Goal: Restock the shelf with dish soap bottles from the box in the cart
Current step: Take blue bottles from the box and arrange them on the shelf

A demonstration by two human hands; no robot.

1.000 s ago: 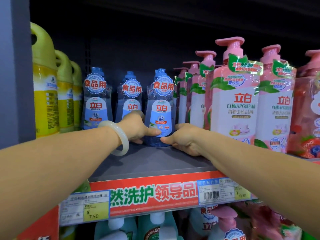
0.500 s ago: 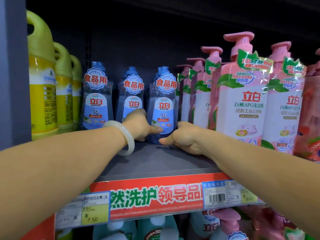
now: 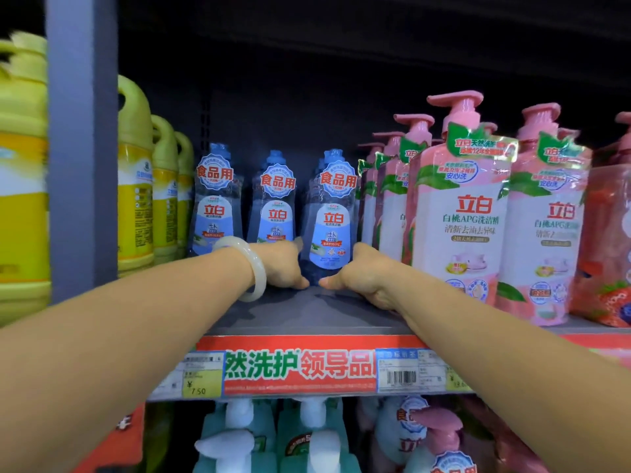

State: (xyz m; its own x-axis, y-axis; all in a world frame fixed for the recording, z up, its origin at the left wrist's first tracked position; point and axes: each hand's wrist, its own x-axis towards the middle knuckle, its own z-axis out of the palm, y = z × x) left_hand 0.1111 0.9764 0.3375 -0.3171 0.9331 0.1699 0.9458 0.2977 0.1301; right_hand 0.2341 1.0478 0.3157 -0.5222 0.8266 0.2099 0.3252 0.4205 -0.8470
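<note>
Head view: the grey shelf (image 3: 307, 312) fills the middle of what I see, with a red price strip (image 3: 300, 370) along its front edge. On the left stand big yellow jugs (image 3: 135, 199); on the right, tall pink pump bottles (image 3: 457, 213) in a row running back. Between them stand three blue dish soap bottles, upright and set back from the edge: the left blue bottle (image 3: 215, 209), the middle blue bottle (image 3: 276, 206), and the front blue bottle (image 3: 329, 220), just beside the pink ones. Both my arms reach in. My left hand (image 3: 281, 264), with a pale bangle (image 3: 251, 268) on its wrist, and my right hand (image 3: 363, 271) press against the base of the front blue bottle from either side, so my grip is clamped on it, thumbs nearly meeting low in front while it stands on the shelf.
</note>
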